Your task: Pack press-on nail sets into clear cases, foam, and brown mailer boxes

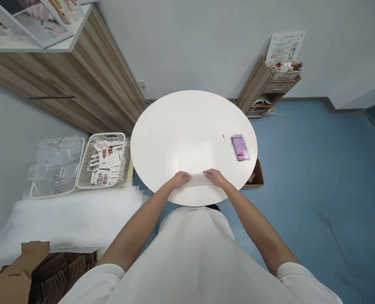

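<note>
A white sheet lies flat on the round white table, near its front edge. My left hand rests on the sheet's near left corner, fingers curled down on the folded edge. My right hand presses the near right corner the same way. Between the two hands the sheet's near edge looks folded over into a narrow strip.
A blurred purple object lies on the table's right side. Left of the table stand a white basket of small cards and clear plastic trays. White sheets and cardboard lie lower left. A wooden shelf stands far right.
</note>
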{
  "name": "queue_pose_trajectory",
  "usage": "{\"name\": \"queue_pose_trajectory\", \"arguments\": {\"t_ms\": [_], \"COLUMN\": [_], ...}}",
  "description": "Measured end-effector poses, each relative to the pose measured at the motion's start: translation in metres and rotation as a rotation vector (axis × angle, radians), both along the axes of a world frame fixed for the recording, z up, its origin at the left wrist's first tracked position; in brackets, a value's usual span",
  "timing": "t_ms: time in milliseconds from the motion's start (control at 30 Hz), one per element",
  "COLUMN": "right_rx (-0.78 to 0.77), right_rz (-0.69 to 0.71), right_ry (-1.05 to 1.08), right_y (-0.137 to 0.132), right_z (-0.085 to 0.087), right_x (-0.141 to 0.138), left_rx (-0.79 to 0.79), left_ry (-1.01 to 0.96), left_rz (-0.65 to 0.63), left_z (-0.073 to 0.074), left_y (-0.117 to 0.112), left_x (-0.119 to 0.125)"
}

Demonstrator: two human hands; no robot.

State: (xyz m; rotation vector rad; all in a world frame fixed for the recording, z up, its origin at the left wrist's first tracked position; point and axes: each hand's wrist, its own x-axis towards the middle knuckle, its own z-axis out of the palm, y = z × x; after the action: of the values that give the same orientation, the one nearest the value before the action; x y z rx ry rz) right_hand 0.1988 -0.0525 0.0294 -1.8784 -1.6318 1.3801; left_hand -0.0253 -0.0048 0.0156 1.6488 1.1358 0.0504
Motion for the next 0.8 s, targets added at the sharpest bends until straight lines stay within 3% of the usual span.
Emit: {"name": "queue_pose_trajectory", "arguments": {"t_ms": [167, 400, 533, 667, 800], "right_rx": [-0.092, -0.002, 0.128, 0.379, 0.551], "right_rz": [-0.070, -0.010, 0.026, 0.094, 0.372], "right_ry": [0.029, -0.151, -0.333, -0.546, -0.598], "right_y": [0.018, 0.020, 0.013, 0.005, -0.002], "right_z": [-0.009, -0.025, -0.031, -0.034, -0.033], "right_x": [0.002, 0.003, 0.000, -0.001, 0.003], "left_rx": [0.064, 0.186, 0.283, 0.613, 0.842], "left_ry": [0.218, 0.383, 0.452, 0.469, 0.384], "left_rz": [0.215, 0.271, 0.214, 0.128, -0.146], "left_z": [-0.005, -0.005, -0.008, -0.009, -0.009], "left_y": [0.004, -0.001, -0.006, -0.013, -0.015], "left_x": [0.004, 0.011, 0.014, 0.019, 0.026]}}
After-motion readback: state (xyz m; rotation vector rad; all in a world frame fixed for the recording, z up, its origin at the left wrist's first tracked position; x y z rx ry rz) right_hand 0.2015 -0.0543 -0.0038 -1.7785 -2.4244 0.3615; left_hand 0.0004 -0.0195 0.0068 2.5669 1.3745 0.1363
